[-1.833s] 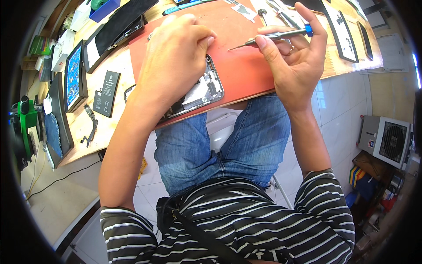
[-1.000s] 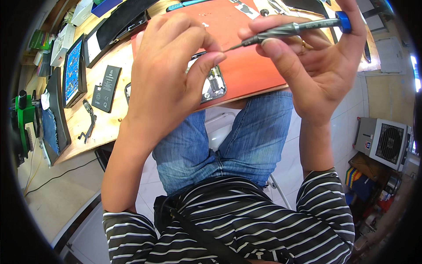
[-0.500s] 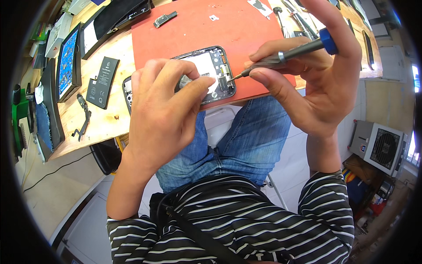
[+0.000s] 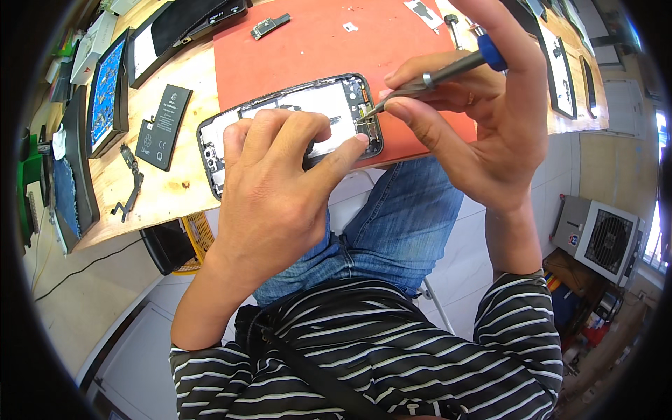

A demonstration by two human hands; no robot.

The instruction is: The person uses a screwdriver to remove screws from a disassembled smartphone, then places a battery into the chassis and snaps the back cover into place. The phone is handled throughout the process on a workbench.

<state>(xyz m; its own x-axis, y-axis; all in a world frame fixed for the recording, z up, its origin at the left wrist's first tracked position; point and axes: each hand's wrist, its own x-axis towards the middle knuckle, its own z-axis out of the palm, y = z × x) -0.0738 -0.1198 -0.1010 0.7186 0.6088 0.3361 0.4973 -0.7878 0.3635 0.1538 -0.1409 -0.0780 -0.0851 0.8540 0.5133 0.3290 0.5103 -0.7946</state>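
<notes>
An opened phone housing (image 4: 245, 113) with a dark rim and white inner face lies across the near edge of the red mat. My left hand (image 4: 276, 164) is over it, fingers bent onto the housing and thumb pressed at its right end, holding it. Something small and dark shows between index finger and thumb; I cannot make it out. My right hand (image 4: 483, 133) grips a grey screwdriver (image 4: 448, 72) with a blue end cap, its shaft between thumb and fingers. The screwdriver's tip points down at the small metal parts (image 4: 369, 128) in the housing's right end.
The red mat (image 4: 294, 59) carries a small circuit board (image 4: 270, 26) and a white scrap (image 4: 350, 27). Left of the housing lie a black battery (image 4: 164, 126) and a flex cable (image 4: 131, 183). Beyond them stands a tray with a blue inside (image 4: 108, 94). Tools lie at the back right.
The screwdriver and my right hand have shifted slightly left, the tip now over the parts. My left thumb has moved right to the housing's end, away from the index finger. A dark piece there no longer shows.
</notes>
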